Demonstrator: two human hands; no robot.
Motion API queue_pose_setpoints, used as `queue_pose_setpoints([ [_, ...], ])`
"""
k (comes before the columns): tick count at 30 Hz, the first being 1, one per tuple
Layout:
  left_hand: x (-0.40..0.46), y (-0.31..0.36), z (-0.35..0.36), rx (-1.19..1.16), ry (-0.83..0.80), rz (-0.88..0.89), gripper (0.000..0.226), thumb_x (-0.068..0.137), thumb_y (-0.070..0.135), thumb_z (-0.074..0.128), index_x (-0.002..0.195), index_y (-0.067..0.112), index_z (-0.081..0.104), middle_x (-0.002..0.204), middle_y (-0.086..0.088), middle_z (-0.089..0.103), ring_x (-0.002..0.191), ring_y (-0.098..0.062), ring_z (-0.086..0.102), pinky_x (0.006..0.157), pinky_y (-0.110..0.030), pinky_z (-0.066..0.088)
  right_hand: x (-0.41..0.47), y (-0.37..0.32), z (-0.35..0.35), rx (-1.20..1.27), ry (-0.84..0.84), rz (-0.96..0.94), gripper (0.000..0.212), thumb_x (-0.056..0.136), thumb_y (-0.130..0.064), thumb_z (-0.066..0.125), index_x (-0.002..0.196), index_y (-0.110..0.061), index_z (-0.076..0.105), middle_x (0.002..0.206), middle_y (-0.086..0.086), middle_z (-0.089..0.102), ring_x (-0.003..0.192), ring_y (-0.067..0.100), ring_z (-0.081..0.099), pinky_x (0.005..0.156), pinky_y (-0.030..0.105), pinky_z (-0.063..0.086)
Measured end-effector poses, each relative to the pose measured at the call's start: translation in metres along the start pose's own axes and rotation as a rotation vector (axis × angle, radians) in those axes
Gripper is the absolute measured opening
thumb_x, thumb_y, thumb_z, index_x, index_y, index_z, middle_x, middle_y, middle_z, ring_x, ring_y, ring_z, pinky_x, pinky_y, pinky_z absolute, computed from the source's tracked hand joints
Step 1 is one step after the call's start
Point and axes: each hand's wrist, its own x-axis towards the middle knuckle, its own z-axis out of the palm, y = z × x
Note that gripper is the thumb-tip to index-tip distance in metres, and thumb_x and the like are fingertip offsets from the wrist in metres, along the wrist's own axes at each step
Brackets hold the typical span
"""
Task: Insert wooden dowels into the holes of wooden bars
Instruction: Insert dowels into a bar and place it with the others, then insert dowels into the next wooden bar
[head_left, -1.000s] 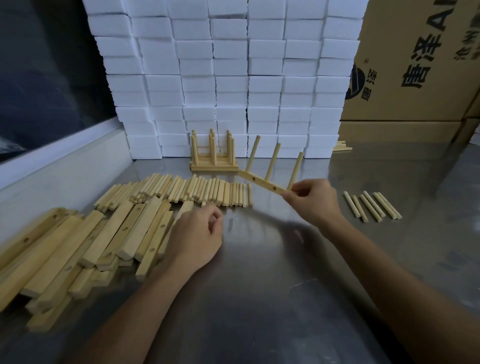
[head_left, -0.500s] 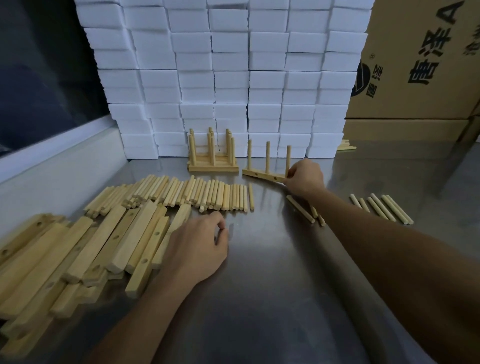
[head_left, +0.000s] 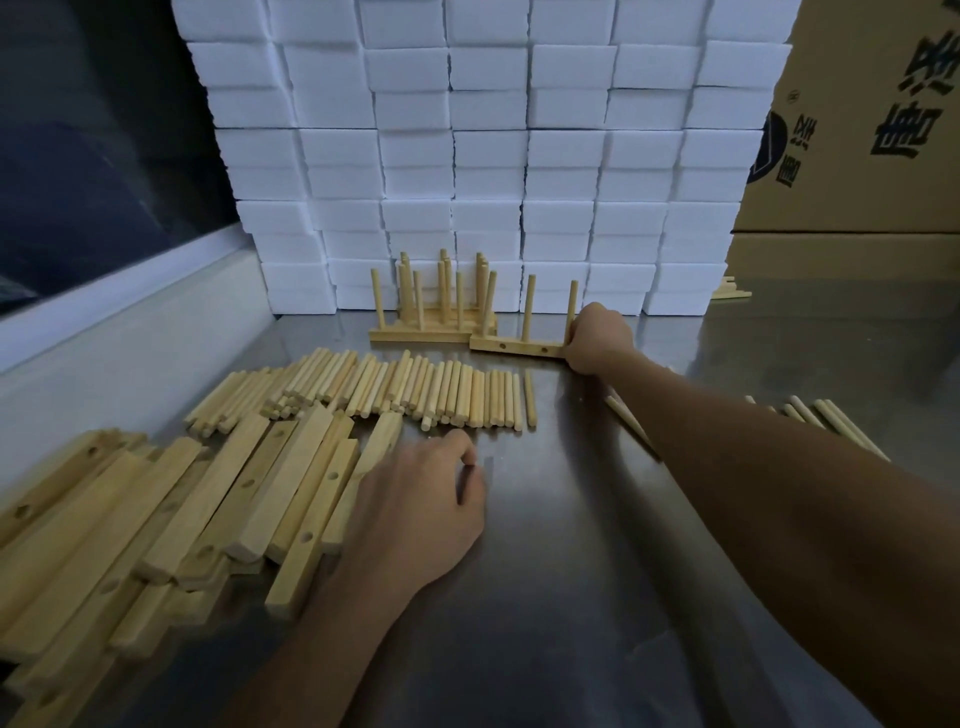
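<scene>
Resting nearest the front edge of the steel desk (head_left: 571, 597), the left hand (head_left: 415, 514) lies palm down, fingers loosely curled and holding nothing, its side against the heap of drilled wooden bars (head_left: 171, 525) that fills the desk's front left corner. Just beyond the hand, a row of loose dowels (head_left: 395, 389) lies side by side across the middle of the desk, running toward its left edge. A smaller group of dowels (head_left: 836, 426) lies toward the right edge, partly hidden by the right forearm. Farther back, the right hand (head_left: 597, 338) grips the right end of a bar with dowels (head_left: 519, 344) standing upright in it; the bar sits on the desk, and two upright dowels show clearly beside the hand. Its left end touches or nearly touches a cluster of finished bars (head_left: 431, 327) with upright dowels, set just before the wall of white foam blocks (head_left: 488, 156) along the desk's back edge. A cardboard box (head_left: 857, 130) stands at the back right corner.
</scene>
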Motion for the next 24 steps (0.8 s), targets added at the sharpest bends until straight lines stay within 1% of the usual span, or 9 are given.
queue_pose_setpoints([
  [5, 0.000, 0.002, 0.000, 0.017, 0.007, 0.010, 0.003, 0.094, 0.035, 0.054, 0.092, 0.033, 0.054, 0.060, 0.012, 0.043, 0.058, -0.001, 0.043, 0.051, -0.017, 0.025, 0.006, 0.000, 0.002, 0.011, -0.036, -0.041, 0.013, 0.084, -0.003, 0.061, 0.093, 0.001, 0.068, 0.088, 0.013, 0.065, 0.085, 0.029, 0.061, 0.073, 0.034, 0.053],
  [9, 0.000, 0.002, 0.000, 0.012, 0.011, 0.007, 0.004, 0.094, 0.036, 0.052, 0.093, 0.033, 0.053, 0.061, 0.014, 0.042, 0.059, 0.000, 0.043, 0.052, -0.017, 0.025, 0.006, -0.018, 0.008, 0.042, -0.076, -0.109, 0.014, 0.082, -0.009, 0.071, 0.095, -0.003, 0.074, 0.094, 0.013, 0.071, 0.093, 0.026, 0.064, 0.081, 0.034, 0.056],
  [12, 0.000, 0.001, 0.000, 0.001, 0.004, 0.011, 0.004, 0.094, 0.036, 0.052, 0.093, 0.032, 0.052, 0.062, 0.014, 0.041, 0.060, 0.000, 0.042, 0.053, -0.017, 0.026, 0.005, -0.038, 0.017, 0.084, -0.098, -0.141, 0.018, 0.082, -0.011, 0.072, 0.098, -0.005, 0.075, 0.097, 0.011, 0.071, 0.095, 0.025, 0.065, 0.085, 0.036, 0.056],
  [15, 0.000, 0.001, 0.001, 0.000, 0.010, 0.004, 0.005, 0.094, 0.038, 0.051, 0.093, 0.033, 0.051, 0.064, 0.014, 0.041, 0.061, 0.001, 0.042, 0.054, -0.015, 0.026, 0.006, -0.057, 0.029, 0.122, -0.087, -0.170, 0.016, 0.083, -0.010, 0.070, 0.096, -0.002, 0.074, 0.091, 0.013, 0.072, 0.089, 0.025, 0.067, 0.081, 0.037, 0.058],
  [18, 0.000, 0.000, 0.001, 0.004, 0.009, -0.002, 0.004, 0.095, 0.038, 0.052, 0.094, 0.034, 0.051, 0.064, 0.014, 0.041, 0.062, 0.001, 0.041, 0.054, -0.015, 0.025, 0.005, -0.073, 0.040, 0.188, -0.062, -0.154, 0.014, 0.082, -0.007, 0.070, 0.095, 0.000, 0.072, 0.085, 0.014, 0.072, 0.079, 0.026, 0.069, 0.075, 0.039, 0.061],
  [21, 0.000, 0.000, 0.002, 0.008, 0.006, -0.006, 0.004, 0.094, 0.037, 0.052, 0.095, 0.034, 0.052, 0.064, 0.014, 0.040, 0.062, 0.001, 0.041, 0.053, -0.015, 0.023, 0.003, -0.083, 0.045, 0.191, -0.047, -0.157, 0.013, 0.081, -0.009, 0.071, 0.092, -0.003, 0.069, 0.085, 0.009, 0.070, 0.080, 0.022, 0.067, 0.074, 0.036, 0.060],
  [23, 0.001, 0.000, 0.002, 0.007, 0.007, -0.006, 0.003, 0.094, 0.037, 0.052, 0.095, 0.034, 0.052, 0.064, 0.014, 0.041, 0.061, 0.001, 0.041, 0.053, -0.015, 0.023, 0.001, -0.083, 0.043, 0.167, -0.048, -0.158, 0.004, 0.080, -0.006, 0.065, 0.080, -0.006, 0.061, 0.076, 0.007, 0.063, 0.072, 0.022, 0.062, 0.061, 0.031, 0.055],
  [24, 0.001, 0.000, 0.003, 0.006, 0.010, -0.004, 0.003, 0.094, 0.037, 0.052, 0.095, 0.034, 0.052, 0.064, 0.014, 0.041, 0.061, 0.002, 0.041, 0.053, -0.015, 0.023, -0.001, -0.082, 0.039, 0.160, -0.048, -0.152, 0.010, 0.080, -0.005, 0.063, 0.074, -0.009, 0.055, 0.072, 0.006, 0.057, 0.067, 0.022, 0.057, 0.054, 0.029, 0.049],
])
